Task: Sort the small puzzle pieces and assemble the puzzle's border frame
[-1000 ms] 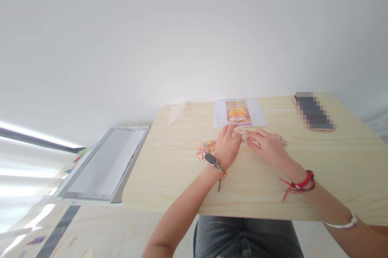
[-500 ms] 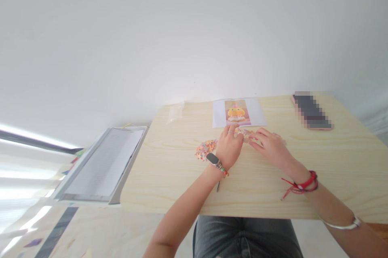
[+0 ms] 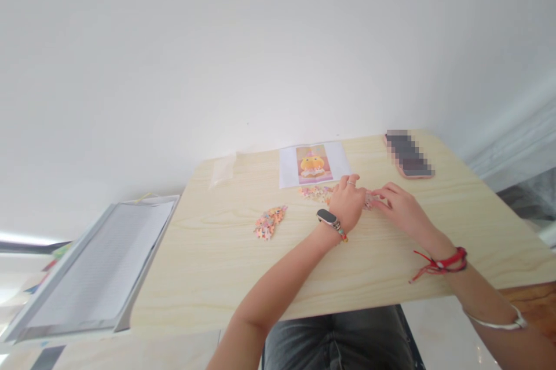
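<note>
Bare table near side; loose piece pile left.

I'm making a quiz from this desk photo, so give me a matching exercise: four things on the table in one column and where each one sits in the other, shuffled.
Things:
1. printed picture
2. phone
3. loose pile of puzzle pieces
4. clear plastic bag

Places:
A. far right of the table
B. far left corner
C. far edge, middle, beyond the hands
D. left of the left hand

Pairs: 1-C, 2-A, 3-D, 4-B
</note>
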Demonstrator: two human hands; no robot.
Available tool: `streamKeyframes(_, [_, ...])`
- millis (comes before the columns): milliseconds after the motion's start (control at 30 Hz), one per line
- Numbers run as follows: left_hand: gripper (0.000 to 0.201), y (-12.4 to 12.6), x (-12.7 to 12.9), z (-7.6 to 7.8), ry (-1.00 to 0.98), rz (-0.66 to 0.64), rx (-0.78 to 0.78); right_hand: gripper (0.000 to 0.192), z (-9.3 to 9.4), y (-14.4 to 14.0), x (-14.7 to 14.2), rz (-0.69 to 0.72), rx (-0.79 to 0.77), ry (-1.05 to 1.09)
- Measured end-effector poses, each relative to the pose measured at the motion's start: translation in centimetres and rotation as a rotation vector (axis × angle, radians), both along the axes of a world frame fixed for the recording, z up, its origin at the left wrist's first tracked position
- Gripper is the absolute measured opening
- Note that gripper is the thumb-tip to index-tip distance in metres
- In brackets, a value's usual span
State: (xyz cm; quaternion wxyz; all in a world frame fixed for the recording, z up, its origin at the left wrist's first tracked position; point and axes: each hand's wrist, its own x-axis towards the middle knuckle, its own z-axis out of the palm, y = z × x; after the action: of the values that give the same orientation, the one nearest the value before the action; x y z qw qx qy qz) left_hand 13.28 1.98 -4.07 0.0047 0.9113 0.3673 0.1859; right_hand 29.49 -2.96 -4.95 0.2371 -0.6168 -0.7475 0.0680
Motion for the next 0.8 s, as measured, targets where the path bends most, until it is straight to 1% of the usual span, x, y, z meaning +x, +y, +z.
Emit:
streamKeyframes(100, [0.012, -0.1, 0.1, 0.2, 0.009, -0.003, -0.023, 0.024, -0.2, 0.0, 0.2, -0.007, -0.015, -0.019])
streamKeyframes(200, [0.012, -0.3, -1.0, 0.8, 0.001, 0.008, -0.041, 0.026, 0.1, -0.3, 0.0, -0.012, -0.007, -0.049])
streamKeyframes(267, [0.011, -0.5, -2.4, 1.4, -0.013, 0.022, -0.04, 0.027, 0.5, -0.5, -0.6, -0.008, 0.018, -0.064])
streamKeyframes(367, [0.009, -0.9, -5.5, 1.9, -0.049, 0.06, -0.035, 0.027, 1.2, -0.7, -2.4, 0.052, 0.036, -0.062])
streamKeyframes(467, [0.013, -1.4, -8.7, 1.8, -0.081, 0.148, -0.043, 0.023, 1.6, -0.1, -4.9, 0.109, 0.018, -0.093])
streamKeyframes(567, [0.014, -2.0, -10.9, 1.4, -0.068, 0.221, -0.045, 0.02, 1.6, 1.1, -7.0, 0.084, -0.042, -0.187])
streamKeyframes(667, [0.014, -2.4, -11.9, 1.1, -0.059, 0.264, -0.052, 0.023, 1.5, 2.3, -7.8, 0.024, -0.097, -0.265])
streamKeyframes(800, [0.013, -2.4, -11.8, 1.0, -0.061, 0.272, -0.061, 0.024, 1.3, 3.1, -7.8, -0.009, -0.134, -0.275])
